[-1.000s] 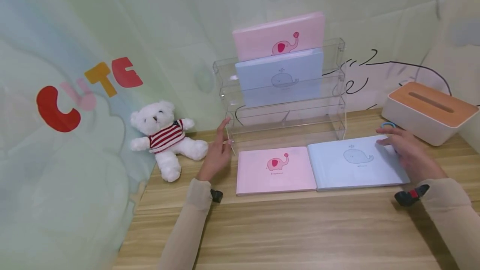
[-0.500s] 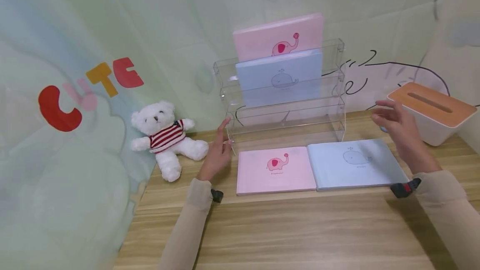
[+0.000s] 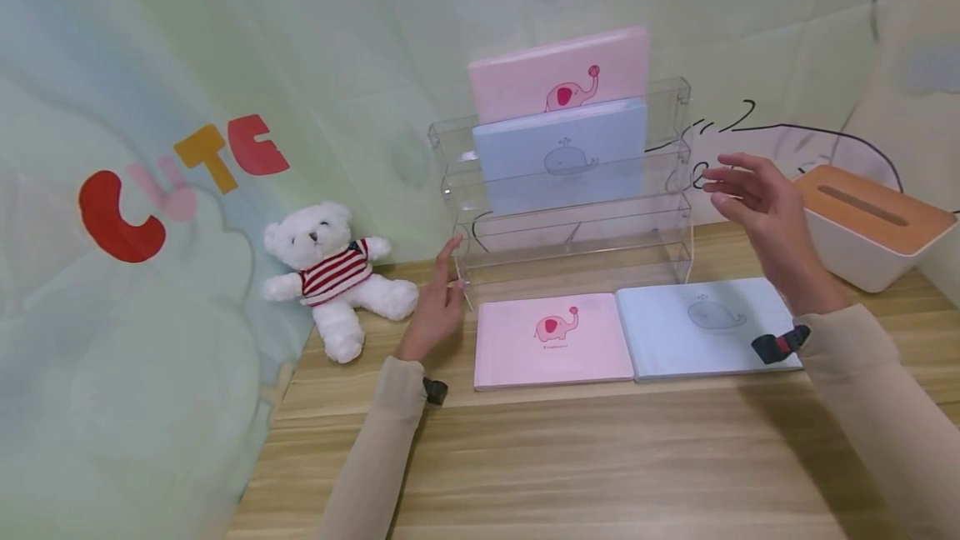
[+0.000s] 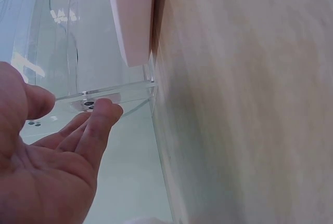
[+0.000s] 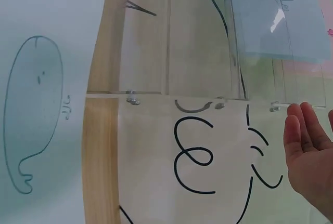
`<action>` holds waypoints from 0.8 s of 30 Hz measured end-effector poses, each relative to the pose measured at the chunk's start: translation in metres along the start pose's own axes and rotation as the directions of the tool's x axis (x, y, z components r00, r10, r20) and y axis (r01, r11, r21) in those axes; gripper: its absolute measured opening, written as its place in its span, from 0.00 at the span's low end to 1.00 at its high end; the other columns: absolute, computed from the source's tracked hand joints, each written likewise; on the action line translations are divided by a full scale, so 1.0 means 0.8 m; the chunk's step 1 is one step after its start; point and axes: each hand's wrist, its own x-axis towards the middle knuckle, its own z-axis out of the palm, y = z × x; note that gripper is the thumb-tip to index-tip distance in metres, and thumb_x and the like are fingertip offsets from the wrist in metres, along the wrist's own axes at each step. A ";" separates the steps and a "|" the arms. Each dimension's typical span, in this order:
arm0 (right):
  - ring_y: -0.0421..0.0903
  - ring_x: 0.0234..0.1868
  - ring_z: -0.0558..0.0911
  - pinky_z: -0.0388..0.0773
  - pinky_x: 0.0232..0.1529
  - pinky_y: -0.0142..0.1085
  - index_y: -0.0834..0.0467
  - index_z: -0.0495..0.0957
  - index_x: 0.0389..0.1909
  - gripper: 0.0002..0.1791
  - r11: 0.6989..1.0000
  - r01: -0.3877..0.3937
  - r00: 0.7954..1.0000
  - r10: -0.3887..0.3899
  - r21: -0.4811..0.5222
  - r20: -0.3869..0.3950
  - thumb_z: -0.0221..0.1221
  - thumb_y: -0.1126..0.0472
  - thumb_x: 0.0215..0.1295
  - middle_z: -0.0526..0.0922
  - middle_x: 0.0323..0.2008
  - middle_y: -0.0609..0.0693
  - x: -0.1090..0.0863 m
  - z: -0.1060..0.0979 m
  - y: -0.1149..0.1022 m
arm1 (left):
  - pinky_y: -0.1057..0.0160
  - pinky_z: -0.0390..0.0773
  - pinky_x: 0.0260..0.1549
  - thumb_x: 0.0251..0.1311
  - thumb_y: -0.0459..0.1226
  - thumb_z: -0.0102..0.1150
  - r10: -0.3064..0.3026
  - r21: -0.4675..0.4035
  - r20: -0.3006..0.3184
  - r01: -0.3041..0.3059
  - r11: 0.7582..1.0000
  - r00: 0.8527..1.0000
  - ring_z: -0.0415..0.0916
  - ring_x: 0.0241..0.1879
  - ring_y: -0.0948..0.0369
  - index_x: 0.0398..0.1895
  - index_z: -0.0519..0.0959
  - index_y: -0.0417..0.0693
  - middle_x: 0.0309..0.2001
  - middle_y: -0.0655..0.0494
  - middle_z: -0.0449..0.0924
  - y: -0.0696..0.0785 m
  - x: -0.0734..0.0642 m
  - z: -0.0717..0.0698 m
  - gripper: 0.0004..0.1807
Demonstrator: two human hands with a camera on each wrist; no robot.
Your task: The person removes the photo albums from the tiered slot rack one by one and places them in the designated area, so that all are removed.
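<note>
A clear acrylic tiered rack (image 3: pixel 570 247) stands on the table. My left hand (image 3: pixel 435 307) is at its left side panel; in the left wrist view the thumb (image 4: pixel 40 102) and fingers (image 4: pixel 99 125) lie on either side of that panel's edge, pinching it. My right hand (image 3: pixel 772 223) is raised right of the rack, fingers loosely bent and holding nothing. In the rack's upper tiers stand a pink elephant book (image 3: pixel 525 83) and, in front, a blue whale book (image 3: pixel 517 165). Flat before the rack lie another pink elephant book (image 3: pixel 510 348) and another blue whale book (image 3: pixel 667 348), side by side.
Left of the rack a white teddy bear (image 3: pixel 333 282) in a striped shirt leans against the printed backdrop (image 3: pixel 360 65). On the right is a white tissue box (image 3: pixel 862 252) with an orange lid. The wooden table (image 3: pixel 570 465) extends toward me.
My right hand has lifted off the flat blue whale book and moved up and left, toward the rack's right side. The left hand stays at the rack's left panel.
</note>
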 end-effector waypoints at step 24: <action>0.45 0.74 0.77 0.75 0.66 0.21 0.46 0.65 0.81 0.32 0.998 0.055 0.996 -0.054 -0.011 0.074 0.59 0.60 0.80 0.74 0.77 0.56 0.049 0.043 -0.030 | 0.60 0.71 0.24 0.82 0.33 0.47 -0.095 0.066 0.009 0.094 0.993 0.995 0.62 0.18 0.65 0.86 0.44 0.84 0.52 0.37 0.87 0.016 -0.001 -0.001 0.44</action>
